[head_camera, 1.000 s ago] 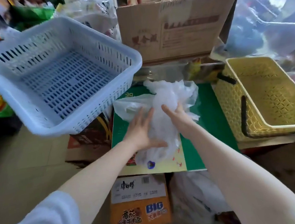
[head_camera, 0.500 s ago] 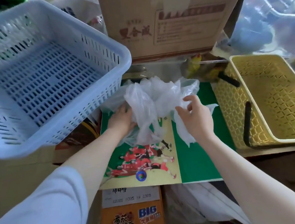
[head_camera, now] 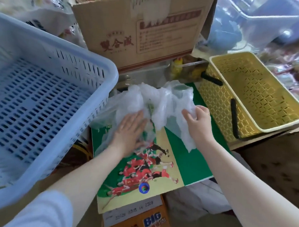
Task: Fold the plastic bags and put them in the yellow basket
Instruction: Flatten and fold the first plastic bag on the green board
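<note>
— Bags first: where are they?

— Crumpled clear plastic bags [head_camera: 155, 102] lie in a loose heap on the far end of a green printed board [head_camera: 188, 162], between the two baskets. One edge spreads left, up against the blue basket [head_camera: 42, 96]; a strip hangs down by the right wrist.

— What is the left hand doing?

— The left hand [head_camera: 128, 131] lies flat on the left part of the heap, palm down, fingers straight and together, gripping nothing, only pressing.

— And the right hand?

— The right hand [head_camera: 198, 122] has its fingers curled round a bunch of the plastic on the right side and holds it lifted off the board.

— Where is the yellow basket?

— The yellow basket [head_camera: 261, 93] stands to the right of the board, just beside it, with a black handle [head_camera: 234, 117] folded down on its near wall. No bag is inside it.

— Anything behind?

— A cardboard box [head_camera: 145, 27] with red print stands behind the heap. The blue basket is tilted, its slotted bottom bare.
</note>
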Motion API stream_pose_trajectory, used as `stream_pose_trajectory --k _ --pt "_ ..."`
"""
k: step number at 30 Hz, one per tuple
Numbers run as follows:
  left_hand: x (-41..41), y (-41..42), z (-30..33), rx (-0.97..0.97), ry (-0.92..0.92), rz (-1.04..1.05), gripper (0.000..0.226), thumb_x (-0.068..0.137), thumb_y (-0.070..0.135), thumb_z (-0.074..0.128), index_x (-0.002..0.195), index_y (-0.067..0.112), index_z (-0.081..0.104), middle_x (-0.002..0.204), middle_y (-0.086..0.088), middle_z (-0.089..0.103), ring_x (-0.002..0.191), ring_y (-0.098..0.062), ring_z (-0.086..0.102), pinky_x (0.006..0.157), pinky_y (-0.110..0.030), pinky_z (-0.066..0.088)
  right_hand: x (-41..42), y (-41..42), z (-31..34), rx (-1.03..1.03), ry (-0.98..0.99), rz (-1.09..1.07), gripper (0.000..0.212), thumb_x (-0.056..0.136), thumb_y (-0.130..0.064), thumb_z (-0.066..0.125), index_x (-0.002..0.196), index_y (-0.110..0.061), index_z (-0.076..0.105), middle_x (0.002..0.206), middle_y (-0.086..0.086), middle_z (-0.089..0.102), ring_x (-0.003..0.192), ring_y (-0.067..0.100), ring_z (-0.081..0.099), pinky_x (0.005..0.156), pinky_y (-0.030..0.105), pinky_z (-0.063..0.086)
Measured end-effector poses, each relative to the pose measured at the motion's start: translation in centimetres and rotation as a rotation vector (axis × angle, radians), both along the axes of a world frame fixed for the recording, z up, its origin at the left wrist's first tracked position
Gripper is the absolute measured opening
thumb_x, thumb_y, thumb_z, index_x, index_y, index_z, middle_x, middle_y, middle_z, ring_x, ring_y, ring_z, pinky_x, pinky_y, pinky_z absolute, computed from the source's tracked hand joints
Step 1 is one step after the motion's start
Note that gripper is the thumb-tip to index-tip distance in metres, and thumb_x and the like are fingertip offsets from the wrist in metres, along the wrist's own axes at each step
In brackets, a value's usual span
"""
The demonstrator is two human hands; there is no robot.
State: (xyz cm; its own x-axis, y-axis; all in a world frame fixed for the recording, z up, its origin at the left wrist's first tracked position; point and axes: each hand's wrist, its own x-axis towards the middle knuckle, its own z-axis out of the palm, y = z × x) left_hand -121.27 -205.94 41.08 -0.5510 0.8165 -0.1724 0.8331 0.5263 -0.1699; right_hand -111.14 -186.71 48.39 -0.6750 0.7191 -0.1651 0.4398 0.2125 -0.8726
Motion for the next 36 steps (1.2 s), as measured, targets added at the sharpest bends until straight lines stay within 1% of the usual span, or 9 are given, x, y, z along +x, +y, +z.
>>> stream_pose_trajectory --k 2,5,10,14,20,26,30,33,36 --pt "-2.2 0.2 -0.6 0.001 -0.018 0.100 0.078 0.093 0.056 0.023 0.140 0.012 -0.021 0.150 -0.014 -0.021 0.139 -0.029 -0.016 0.106 -0.037 -0.017 1.0 -0.2 1.6 -0.008 0.139 -0.001 0.011 0.092 -0.033 0.055 0.092 -0.029 0.065 0.127 -0.007 0.045 0.116 0.016 0.048 0.097 0.041 0.044" --pt "-3.8 0.8 -0.4 0.105 -0.101 0.178 0.073 0.094 0.048 0.033 0.147 0.010 0.000 0.155 -0.012 0.002 0.142 -0.028 0.006 0.111 -0.035 -0.006 2.3 -1.1 3.9 -0.030 0.290 0.012 0.020 0.092 -0.034 0.054 0.087 -0.053 0.060 0.127 -0.004 0.051 0.115 0.022 0.054 0.092 0.051 0.049" --pt "-0.2 0.2 3.3 0.605 -0.361 0.302 0.051 0.095 0.032 0.043 0.138 0.006 0.034 0.143 -0.011 0.037 0.132 -0.025 0.034 0.108 -0.030 0.026 4.7 -2.3 5.6 -0.063 0.401 -0.106 0.029 0.093 -0.029 0.055 0.069 -0.044 0.051 0.079 -0.001 0.057 0.074 0.032 0.057 0.064 0.043 0.049" --pt "5.0 -1.8 6.9 1.047 -0.334 0.309 0.060 0.089 0.026 0.052 0.139 0.004 0.027 0.140 -0.016 0.033 0.131 -0.017 0.028 0.108 -0.013 0.016 6.3 -2.8 5.1 -0.152 0.356 -0.111 0.016 0.092 -0.034 0.053 0.077 -0.029 0.049 0.090 0.016 0.059 0.083 0.041 0.060 0.065 0.050 0.053" --pt "10.7 -1.4 8.8 0.746 -0.575 -0.090 0.096 0.070 0.057 0.068 0.141 0.036 0.008 0.151 0.015 -0.002 0.136 0.002 -0.004 0.112 -0.031 0.012 7.0 -4.6 4.5 -0.334 0.248 -0.038 0.024 0.087 -0.035 0.055 0.082 -0.012 0.049 0.082 0.013 0.052 0.074 0.027 0.051 0.067 0.039 0.045" --pt "13.9 -0.8 9.0 0.977 -0.426 -0.109 0.061 0.083 0.038 0.050 0.139 0.025 0.028 0.150 0.003 0.016 0.134 -0.015 0.025 0.091 -0.022 0.036 8.8 -5.5 5.8 -0.703 0.218 0.311 0.065 0.076 -0.072 0.033 0.098 -0.022 0.069 0.103 0.008 0.070 0.103 0.026 0.063 0.100 0.047 0.043" --pt "13.4 -1.3 11.2 1.063 -0.231 -0.018 0.043 0.079 0.019 0.049 0.122 0.021 0.044 0.128 0.000 0.040 0.113 -0.020 0.047 0.086 -0.029 0.046 9.1 -6.0 6.2 -0.804 0.202 0.476 0.091 0.072 -0.083 0.028 0.133 -0.019 0.049 0.131 0.007 0.057 0.122 0.022 0.052 0.108 0.042 0.036" --pt "12.4 -2.5 12.4 1.126 -0.172 0.059 0.020 0.083 0.016 0.055 0.098 0.004 0.060 0.090 -0.007 0.059 0.079 -0.014 0.054 0.068 -0.029 0.046 9.8 -6.5 6.7 -0.753 0.213 0.605 0.066 0.088 -0.062 0.013 0.131 -0.025 0.047 0.128 -0.001 0.059 0.121 0.016 0.052 0.106 0.039 0.036" --pt "12.8 -3.7 13.9 1.158 -0.160 0.132 0.025 0.086 0.029 0.055 0.065 0.016 0.052 0.055 0.014 0.035 0.052 -0.006 0.037 0.053 -0.013 0.028 11.2 -6.6 6.6 -0.694 0.247 0.642 0.044 0.089 -0.054 0.043 0.117 -0.023 0.056 0.109 -0.002 0.068 0.103 0.018 0.062 0.091 0.041 0.048"
